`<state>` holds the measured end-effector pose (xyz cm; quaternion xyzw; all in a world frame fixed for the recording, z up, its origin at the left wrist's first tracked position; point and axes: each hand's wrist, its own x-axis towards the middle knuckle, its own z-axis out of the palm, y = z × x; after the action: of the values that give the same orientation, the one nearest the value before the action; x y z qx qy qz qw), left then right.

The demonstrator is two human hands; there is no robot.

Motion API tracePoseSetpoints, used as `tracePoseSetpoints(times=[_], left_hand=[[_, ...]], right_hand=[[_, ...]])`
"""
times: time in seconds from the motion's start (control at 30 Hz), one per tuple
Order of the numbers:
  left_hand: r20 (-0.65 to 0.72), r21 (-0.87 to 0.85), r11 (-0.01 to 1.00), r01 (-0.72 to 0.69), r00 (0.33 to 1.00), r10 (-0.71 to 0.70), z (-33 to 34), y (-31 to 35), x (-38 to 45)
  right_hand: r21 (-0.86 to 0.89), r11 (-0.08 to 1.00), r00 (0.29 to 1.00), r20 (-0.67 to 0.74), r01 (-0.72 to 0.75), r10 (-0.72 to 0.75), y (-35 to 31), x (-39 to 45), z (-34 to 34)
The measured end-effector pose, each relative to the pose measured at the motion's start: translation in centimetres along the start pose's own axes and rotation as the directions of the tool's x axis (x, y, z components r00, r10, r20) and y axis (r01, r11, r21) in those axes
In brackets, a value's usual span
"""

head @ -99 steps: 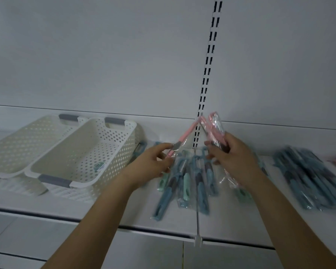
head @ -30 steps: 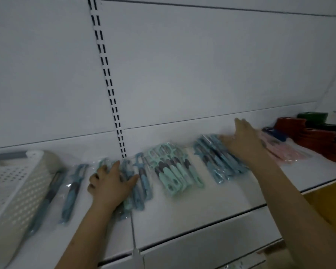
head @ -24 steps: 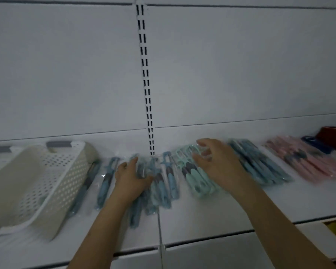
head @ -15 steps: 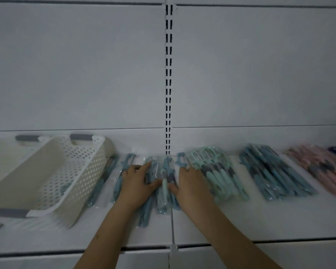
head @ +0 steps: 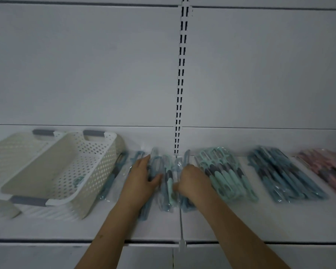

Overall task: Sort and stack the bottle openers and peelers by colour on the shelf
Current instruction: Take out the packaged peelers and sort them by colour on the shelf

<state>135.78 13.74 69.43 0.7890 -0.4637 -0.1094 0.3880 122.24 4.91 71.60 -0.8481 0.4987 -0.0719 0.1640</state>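
Both hands are down on a loose heap of bagged peelers (head: 168, 181) lying in the middle of the white shelf (head: 241, 220), just in front of the slotted upright (head: 179, 90). The left hand (head: 139, 183) lies flat on the heap's left side, fingers straight and pointing away, thumb spread toward a mint-handled piece. The right hand (head: 192, 181) sits on the heap's right side with its fingers bent downward; it seems to be gathering packets, though the blur hides whether it really has hold of one. Right of the hands lie three sorted piles: a mint pile (head: 224, 174), a blue pile (head: 285, 175), and a pink pile (head: 326, 171) at the frame's edge. On the left stand two perforated baskets (head: 62, 171), with a few blue packets (head: 114, 175) just beside them.
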Motion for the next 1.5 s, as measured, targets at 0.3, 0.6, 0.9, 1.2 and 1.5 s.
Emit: tracePoseSetpoints(times=[0.3,0.6,0.9,1.2,1.5], left_hand=[[0.063,0.452,0.891,0.029,0.996,-0.064,-2.1,0.6,-4.1],[-0.079,0.231,0.968,0.097,0.994,-0.081,-2.2,2.2,-2.7],[0.253,0.353,0.908,0.227,0.911,-0.326,0.5,4.2,-0.4],[0.181,0.106,0.947,0.302,0.931,-0.317,-0.5,3.3,0.2],[0.056,-0.367,0.918,0.150,0.989,-0.139,-2.3,4.3,-0.4]], right_hand=[[0.124,0.992,0.989,-0.147,-0.015,0.033,0.3,-0.7,-0.6],[0.810,0.581,0.996,0.036,-0.080,0.087,-1.8,-1.6,-1.2],[0.871,0.471,0.972,0.027,-0.137,0.234,0.2,-2.0,-0.8],[0.843,0.502,0.977,0.116,-0.193,0.180,0.2,-3.5,0.2],[0.932,0.350,0.992,0.050,-0.088,0.115,-1.0,-3.2,-1.3]])
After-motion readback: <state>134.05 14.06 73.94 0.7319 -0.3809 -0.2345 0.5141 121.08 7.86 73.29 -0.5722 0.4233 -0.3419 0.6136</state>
